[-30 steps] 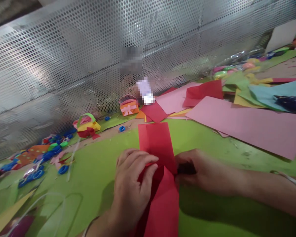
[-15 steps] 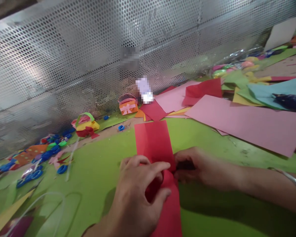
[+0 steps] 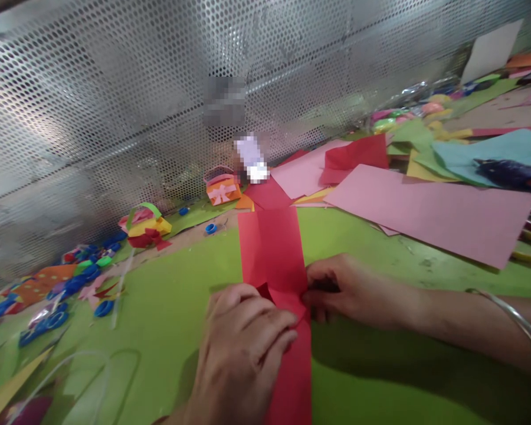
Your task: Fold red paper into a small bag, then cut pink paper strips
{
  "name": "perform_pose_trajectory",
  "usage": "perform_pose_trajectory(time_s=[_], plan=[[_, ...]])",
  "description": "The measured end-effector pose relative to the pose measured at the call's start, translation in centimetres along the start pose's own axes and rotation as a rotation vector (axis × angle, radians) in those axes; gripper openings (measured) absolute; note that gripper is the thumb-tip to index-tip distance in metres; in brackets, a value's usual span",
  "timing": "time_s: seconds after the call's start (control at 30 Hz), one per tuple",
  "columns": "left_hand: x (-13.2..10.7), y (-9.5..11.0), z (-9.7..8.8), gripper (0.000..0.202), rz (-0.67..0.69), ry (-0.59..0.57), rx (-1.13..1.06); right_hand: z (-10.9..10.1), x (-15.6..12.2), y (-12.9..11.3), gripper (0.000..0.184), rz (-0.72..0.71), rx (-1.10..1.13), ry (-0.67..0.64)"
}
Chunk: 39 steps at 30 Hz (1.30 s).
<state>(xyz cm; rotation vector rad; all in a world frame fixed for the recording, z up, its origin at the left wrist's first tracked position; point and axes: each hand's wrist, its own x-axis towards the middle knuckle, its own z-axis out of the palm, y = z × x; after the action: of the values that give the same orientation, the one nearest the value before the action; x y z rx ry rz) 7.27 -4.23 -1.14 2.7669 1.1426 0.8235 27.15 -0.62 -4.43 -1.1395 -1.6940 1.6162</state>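
A long strip of red paper (image 3: pixel 272 248) lies lengthwise on a large green sheet (image 3: pixel 168 295) in front of me. My left hand (image 3: pixel 241 348) rests on the strip's middle, fingers curled and pressing a fold in the paper. My right hand (image 3: pixel 349 289) pinches the strip's right edge at the same fold, with a small dark object half hidden in its fingers. A thin metal bangle (image 3: pixel 513 319) circles my right wrist.
A perforated metal wall (image 3: pixel 159 106) stands behind. Pink sheets (image 3: pixel 429 209), red, teal and yellow papers lie at the right. Small paper baskets (image 3: pixel 223 189) (image 3: pixel 145 223) sit by the wall, blue rings (image 3: pixel 55 319) and scraps at the left. A dark glue gun (image 3: pixel 513 174) rests far right.
The red strip has shifted a little left and its fold has tightened. My left hand has slid over the fold and flattened onto it; my right hand stays at the edge.
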Motion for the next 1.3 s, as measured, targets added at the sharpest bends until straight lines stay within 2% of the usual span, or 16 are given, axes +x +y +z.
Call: perform_pose_trajectory(time_s=[0.13,0.3,0.53,0.67,0.77,0.87,0.97,1.07,1.23,1.3], plan=[[-0.2,-0.1,0.2,0.015,-0.027,0.007,-0.006,0.0,0.1,0.1,0.012,0.003,0.037,-0.027],[-0.4,-0.5,0.7,0.031,-0.033,-0.01,0.021,0.0,0.2,0.0,0.01,0.002,0.067,-0.055],[0.1,-0.3,0.5,0.017,0.023,-0.007,0.078,0.1,0.2,0.0,0.011,-0.025,0.049,-0.035],[0.3,0.0,0.2,0.016,0.044,0.049,0.141,0.0,0.1,0.0,0.013,-0.035,0.049,-0.036],[0.2,-0.1,0.2,0.015,0.034,0.038,0.162,0.0,0.0,0.0,0.015,-0.047,0.068,-0.059],[0.2,0.0,0.3,0.014,-0.002,0.031,0.088,0.1,-0.1,0.2,0.018,-0.049,0.095,-0.072],[0.3,0.3,0.4,0.014,-0.026,0.099,-0.013,0.0,0.0,0.4,0.018,-0.023,0.098,-0.079],[0.4,0.5,0.5,0.015,-0.037,0.11,-0.053,0.0,0.0,0.4,0.016,-0.017,0.058,-0.072],[0.5,0.1,0.9,0.012,-0.043,0.002,-0.045,0.2,-0.3,-0.1,0.014,-0.077,-0.126,-0.012],[0.5,0.0,1.1,0.011,-0.055,0.001,-0.04,0.3,-0.5,-0.3,0.017,-0.107,-0.197,0.026]])
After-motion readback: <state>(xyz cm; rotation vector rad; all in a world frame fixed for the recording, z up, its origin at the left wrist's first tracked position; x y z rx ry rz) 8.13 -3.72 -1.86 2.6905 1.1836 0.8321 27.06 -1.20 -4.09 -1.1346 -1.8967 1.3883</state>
